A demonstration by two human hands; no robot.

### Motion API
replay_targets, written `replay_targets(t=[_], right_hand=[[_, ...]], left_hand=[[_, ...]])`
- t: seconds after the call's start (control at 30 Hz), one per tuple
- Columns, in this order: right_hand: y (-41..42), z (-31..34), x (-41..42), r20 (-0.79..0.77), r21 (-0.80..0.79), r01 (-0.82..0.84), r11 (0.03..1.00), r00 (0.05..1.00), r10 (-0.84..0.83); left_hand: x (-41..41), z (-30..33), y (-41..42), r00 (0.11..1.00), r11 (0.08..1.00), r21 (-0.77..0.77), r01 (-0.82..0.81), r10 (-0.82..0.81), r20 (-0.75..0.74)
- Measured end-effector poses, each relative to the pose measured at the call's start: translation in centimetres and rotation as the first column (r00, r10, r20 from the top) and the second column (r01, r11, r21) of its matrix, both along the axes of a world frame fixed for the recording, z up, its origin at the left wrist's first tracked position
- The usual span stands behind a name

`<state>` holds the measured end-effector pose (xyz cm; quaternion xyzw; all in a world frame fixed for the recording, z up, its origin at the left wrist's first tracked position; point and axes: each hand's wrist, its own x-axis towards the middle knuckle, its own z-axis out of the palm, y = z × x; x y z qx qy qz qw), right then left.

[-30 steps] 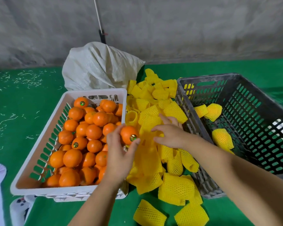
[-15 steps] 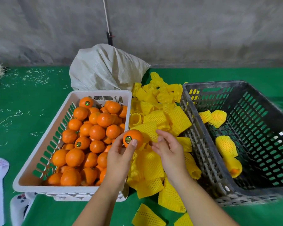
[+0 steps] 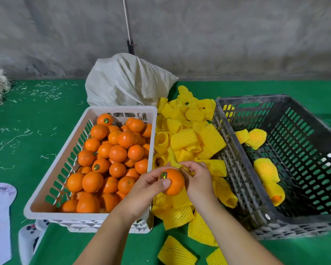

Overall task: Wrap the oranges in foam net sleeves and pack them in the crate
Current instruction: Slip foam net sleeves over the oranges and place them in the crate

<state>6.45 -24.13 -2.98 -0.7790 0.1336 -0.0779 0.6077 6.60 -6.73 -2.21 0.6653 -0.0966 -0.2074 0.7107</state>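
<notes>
I am holding one orange in my left hand, fingers and thumb curled round it, its sticker turned up toward me. I am keeping it just above the pile of loose sleeves so that a sleeve can go straight onto it. My right hand is pinching a yellow foam net sleeve against the far side of the fruit, its fingers clenched on the net; I judge I am about to open its mouth and draw it over the orange.

The white basket of bare oranges is lying at my left, the grey crate at my right and the sleeves on the green bench between them, so that each fruit is travelling one way only. A few wrapped oranges are already lying in the crate; most of the work is still ahead.

Against half a second ago, I am holding the orange lower and nearer to me, and my right hand is now touching it, where before the two were apart. A second ago that hand was still resting flat on the pile, picking a sleeve.
</notes>
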Motion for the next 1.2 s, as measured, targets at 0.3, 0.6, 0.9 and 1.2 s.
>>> replay_targets(t=[0.3, 0.6, 0.9, 1.2], right_hand=[[-0.6, 0.0, -0.9, 0.100, -0.120, 0.038, 0.992, 0.995, -0.026], [-1.6, 3.0, -2.0, 0.240, -0.123, -0.091, 0.988, 0.964, 0.118], [0.0, 2.4, -2.9, 0.242, -0.332, -0.216, 0.918, 0.921, 0.304], [-0.8, 3.9, -2.7, 0.386, -0.394, -0.124, 0.911, 0.877, 0.287]], left_hand=[[-0.4, -0.3, -1.3, 0.974, 0.985, -0.017, -0.174, 0.175, 0.143], [0.1, -1.9, -1.8, 0.898, 0.951, 0.043, -0.308, 0.275, 0.343], [0.0, -1.4, -0.7, 0.971, 0.988, -0.083, -0.131, 0.145, 0.192], [-0.4, -1.3, -2.4, 0.901, 0.932, -0.035, -0.361, 0.358, 0.247]])
